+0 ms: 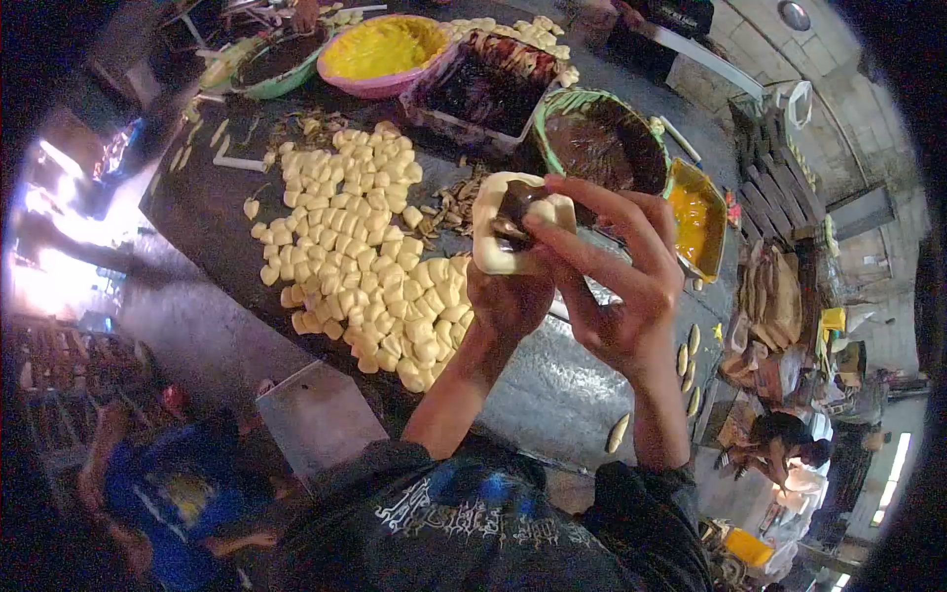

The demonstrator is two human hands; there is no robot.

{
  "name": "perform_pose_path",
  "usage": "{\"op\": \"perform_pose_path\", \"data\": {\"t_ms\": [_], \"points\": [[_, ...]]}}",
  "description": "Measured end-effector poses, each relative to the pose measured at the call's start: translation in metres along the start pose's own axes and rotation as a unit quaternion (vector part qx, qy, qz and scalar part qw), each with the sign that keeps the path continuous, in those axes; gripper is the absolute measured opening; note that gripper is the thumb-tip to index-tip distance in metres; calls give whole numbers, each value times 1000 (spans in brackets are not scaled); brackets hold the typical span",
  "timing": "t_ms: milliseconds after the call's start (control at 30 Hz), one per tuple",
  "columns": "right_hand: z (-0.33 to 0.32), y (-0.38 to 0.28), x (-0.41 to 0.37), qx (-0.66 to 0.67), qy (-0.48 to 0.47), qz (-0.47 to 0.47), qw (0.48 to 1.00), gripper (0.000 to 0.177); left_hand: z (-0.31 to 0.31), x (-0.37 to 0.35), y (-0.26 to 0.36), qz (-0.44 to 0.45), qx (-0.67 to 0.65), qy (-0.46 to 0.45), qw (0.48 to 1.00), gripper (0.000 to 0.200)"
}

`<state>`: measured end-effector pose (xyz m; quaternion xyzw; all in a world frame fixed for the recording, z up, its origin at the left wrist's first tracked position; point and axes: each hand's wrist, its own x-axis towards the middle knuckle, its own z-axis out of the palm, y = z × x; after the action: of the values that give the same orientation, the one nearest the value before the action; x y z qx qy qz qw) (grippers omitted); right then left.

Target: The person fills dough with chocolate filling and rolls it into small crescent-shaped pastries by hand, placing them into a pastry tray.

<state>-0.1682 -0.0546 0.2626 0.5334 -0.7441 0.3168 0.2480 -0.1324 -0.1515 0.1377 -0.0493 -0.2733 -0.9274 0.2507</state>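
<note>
A flattened piece of pale dough [485, 252] with dark brown filling [517, 209] in its middle is held up in front of me. My left hand [508, 296] is closed around it from below. The bent fingers of my right hand [631, 281] grip its upper right edge, with fingertips at the filling. To the left of my hands, many small dough pieces [365, 252] lie close together on the dark worktable [212, 232]. Brown scraps [456, 202] lie beside those pieces.
Along the far side are a pink basin [345, 87] of yellow filling, a dark-stained tray [434, 123], a green-rimmed basin [541, 118] of brown filling and a container of orange-yellow liquid [695, 222]. A person in blue [187, 493] is at lower left, another person [789, 459] at lower right.
</note>
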Motion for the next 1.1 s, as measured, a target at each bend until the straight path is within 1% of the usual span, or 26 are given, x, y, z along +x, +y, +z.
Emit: {"op": "perform_pose_path", "data": {"t_ms": [33,67,100,133,200,267,300,367,433,500,533,567,633,667,700,767,833,900,933,1000,1100], "points": [[-7,-4,-2,-1,12,6,1000,39,8,-3,3,-2,83,26,996,56],[-16,-11,-6,-2,24,11,1000,40,1,-5,-12,-25,-58,20,998,56],[-25,-18,-12,-1,35,16,999,41,2,-8,-16,-38,-95,15,995,58],[-32,-25,-25,-34,51,31,998,44,4,-14,-19,-45,-100,9,994,60],[-39,-32,-46,-109,70,-58,990,42,12,-26,-23,-51,-106,-2,993,63],[-52,-32,-64,-160,50,-142,976,37,24,-42,-26,-58,-102,-13,993,67],[-61,-31,-74,-161,50,-172,971,33,31,-50,-27,-60,-101,-18,993,69],[-73,-38,-86,-161,83,-185,966,29,46,-68,-33,-68,-97,-28,993,73],[-97,-49,-97,-154,78,-199,965,26,61,-87,-37,-76,-90,-36,992,77],[-115,-62,-107,-110,102,-188,971,23,80,-104,-36,-60,-92,-76,991,82],[-120,-66,-108,-70,127,-170,975,21,93,-107,-33,-21,-105,-144,984,85],[-127,-69,-110,-29,152,-153,976,19,102,-113,-32,-6,-136,-187,973,85],[-154,-79,-109,-4,120,-96,988,29,126,-126,-30,24,-209,-262,942,86],[-163,-83,-112,8,118,-69,991,27,138,-135,-27,32,-218,-270,937,87],[-169,-87,-116,21,116,-43,992,26,149,-145,-26,40,-205,-252,945,83],[-176,-96,-123,12,138,-39,990,29,172,-163,-22,55,-176,-214,959,75],[-185,-107,-132,-4,161,-28,987,34,179,-163,-22,67,-148,-235,958,66],[-188,-114,-134,-3,217,-22,976,43,185,-162,-16,65,-110,-265,956,56],[-191,-116,-136,22,222,-3,975,49,186,-162,-16,58,-108,-280,952,53],[-199,-117,-150,7,148,35,988,50,185,-160,-19,49,-93,-302,948,47],[-201,-116,-165,-59,121,36,990,35,164,-156,-31,43,-53,-315,946,41]]}}
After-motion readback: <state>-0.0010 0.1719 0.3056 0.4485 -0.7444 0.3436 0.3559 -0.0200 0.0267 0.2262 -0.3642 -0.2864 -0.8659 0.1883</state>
